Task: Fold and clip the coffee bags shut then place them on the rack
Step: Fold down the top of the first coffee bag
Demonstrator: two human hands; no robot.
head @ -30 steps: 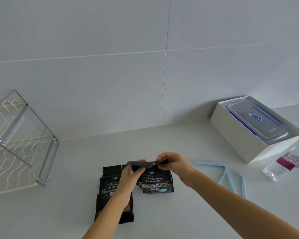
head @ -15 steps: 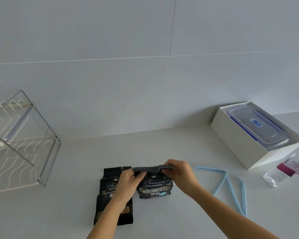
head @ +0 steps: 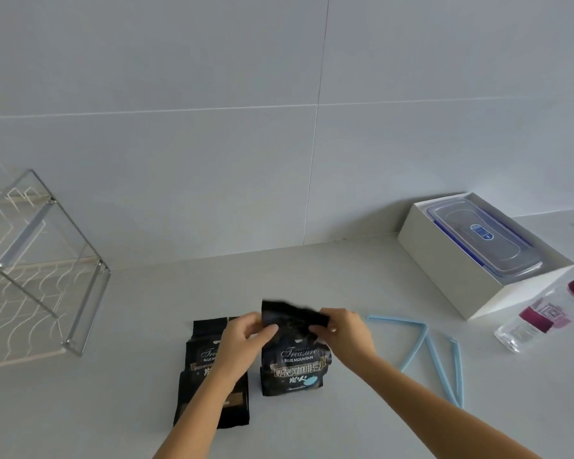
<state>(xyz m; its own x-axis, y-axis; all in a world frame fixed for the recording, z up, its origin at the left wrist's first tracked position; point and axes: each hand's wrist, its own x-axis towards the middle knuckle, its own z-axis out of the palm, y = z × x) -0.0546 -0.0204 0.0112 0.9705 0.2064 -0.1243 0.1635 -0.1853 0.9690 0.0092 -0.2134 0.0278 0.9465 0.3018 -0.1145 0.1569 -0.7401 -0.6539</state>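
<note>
Grey-tiled wall is backing the pale worktop [head: 312,276]. Both hands, left hand [head: 242,342] and right hand [head: 343,332], are pinching the black foil coffee bag [head: 294,362] by its top; the bag is standing directly below the grip. Crease evenly; light-blue plastic clips [head: 421,346] are lying right of the grip.

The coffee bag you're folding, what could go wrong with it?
Both the left hand and the right hand pinch the top of the Blue Mountain coffee bag, and no clip is on it yet. To fetch a blue clip one hand must let go, so the fold may spring open. The standing bag could also tip over.
</note>
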